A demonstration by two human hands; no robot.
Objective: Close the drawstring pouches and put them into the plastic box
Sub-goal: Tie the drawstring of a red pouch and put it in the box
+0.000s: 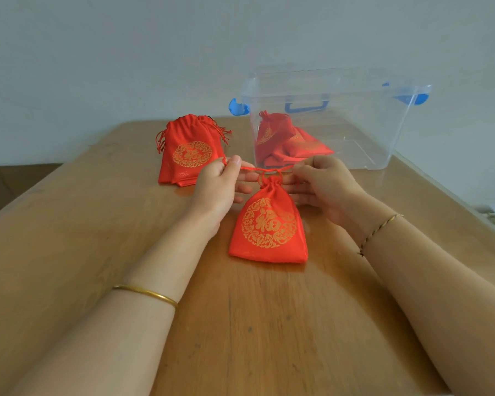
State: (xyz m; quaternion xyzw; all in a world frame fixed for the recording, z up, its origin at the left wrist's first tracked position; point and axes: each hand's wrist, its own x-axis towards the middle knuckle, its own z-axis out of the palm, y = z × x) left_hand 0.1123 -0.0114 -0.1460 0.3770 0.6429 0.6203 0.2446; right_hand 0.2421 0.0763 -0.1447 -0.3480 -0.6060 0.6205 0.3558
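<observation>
Red fabric, printed in gold with a round emblem, makes up the drawstring pouch [269, 227] that lies flat on the wooden table [240, 324] directly between the two hands, its base toward the person and its neck level with the fingers. The neck is gathered tight into a narrow bunch. A red cord [265, 169] runs out of the neck to either side and is stretched in a near-straight line from hand to hand. The left hand [220, 181] pinches its end of the cord between thumb and forefinger, the remaining fingers loosely extended toward the pouch neck. The right hand [320, 184] pinches the opposite end in the same manner, its other fingers straight and pointing at the neck. Just beyond the left hand rests a stack of pouches [190, 151] of the same red fabric, with tasselled cords hanging off both sides; how far their mouths are drawn cannot be determined. Beyond the right hand stands the clear plastic box [369, 124], open at the top, with blue latches [236, 107] at its ends and a blue handle [306, 105] visible through its wall. Inside it, at the end nearer the left hand, lie several red pouches [280, 141] in a loose heap; their number cannot be determined. A gold bangle [146, 292] sits on the left forearm, a braided bracelet [379, 230] on the right wrist.
</observation>
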